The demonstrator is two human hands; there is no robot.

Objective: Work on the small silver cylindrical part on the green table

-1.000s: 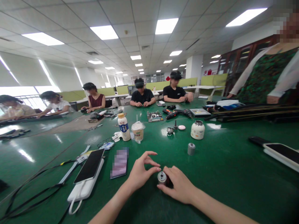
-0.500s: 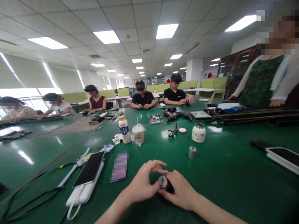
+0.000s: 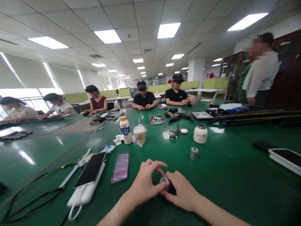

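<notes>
Head view. Green table, both bare hands low in the middle. Small metal cylinder (image 3: 164, 180) stands between them, near the table's close edge, its upper end partly covered by the left thumb.

Right hand (image 3: 182, 191): fingers curled round the cylinder's far side, thumb on the near side; narrow grip, holding it. Left hand (image 3: 145, 182): thumb reaching over the cylinder's top, forefinger arched above with a wide gap between the two. Whether the left thumb presses or only rests, cannot tell.

Beyond the right hand, a second metal cylinder (image 3: 194, 153), upright, apart from both hands. Past that, a round white jar (image 3: 200, 135), a pink oval piece (image 3: 184, 131), a dark pointed part (image 3: 177, 128) and a shiny ring-shaped part (image 3: 172, 135).

Left of these: lidded cup (image 3: 140, 135) with straw, just beside a capped bottle (image 3: 126, 131). Purple-screened phone (image 3: 120, 168) left of the left hand; farther left, a dark-screened phone (image 3: 90, 170) lying on a white block (image 3: 87, 193).

Farther out, circuit board (image 3: 157, 119) and power drill (image 3: 174, 117). People seated along the far side; one person (image 3: 261, 75) stands at right.
</notes>
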